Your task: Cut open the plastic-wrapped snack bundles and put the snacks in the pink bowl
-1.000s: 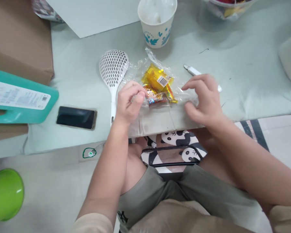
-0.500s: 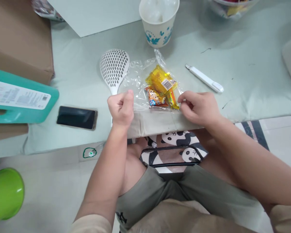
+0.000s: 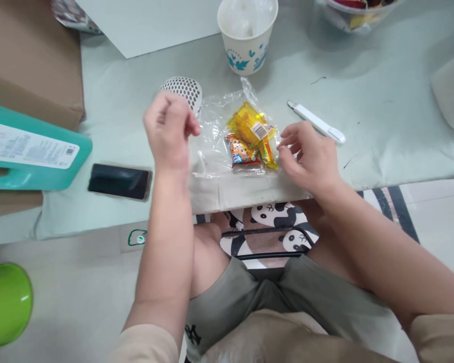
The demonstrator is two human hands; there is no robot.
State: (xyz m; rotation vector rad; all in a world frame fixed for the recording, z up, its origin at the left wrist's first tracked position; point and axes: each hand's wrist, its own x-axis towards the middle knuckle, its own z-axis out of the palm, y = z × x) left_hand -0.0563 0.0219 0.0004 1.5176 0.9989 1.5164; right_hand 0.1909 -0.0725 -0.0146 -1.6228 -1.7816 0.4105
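1. My blurred left hand point(image 3: 172, 131) is hovering over the skimmer point(image 3: 191, 92), its grip unclear.
2. My right hand point(image 3: 312, 156) is hovering, fingers loosely parted, beside the packets point(image 3: 246, 126).
3. They're lying near the table edge point(image 3: 245, 194); snagging the plastic point(image 3: 216, 133) could drag them off.

Clear bag point(image 3: 214, 118) with bright packets point(image 3: 245, 123) lies on desk point(image 3: 393, 131). Right hand point(image 3: 306, 156), half curled, beside it. Left hand point(image 3: 168, 128), blurred, partly hides skimmer point(image 3: 185, 89); grip unclear.

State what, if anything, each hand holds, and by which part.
Left hand: nothing visible. Right hand: at the right edge of the clear plastic bag; whether gripping it cannot be told.
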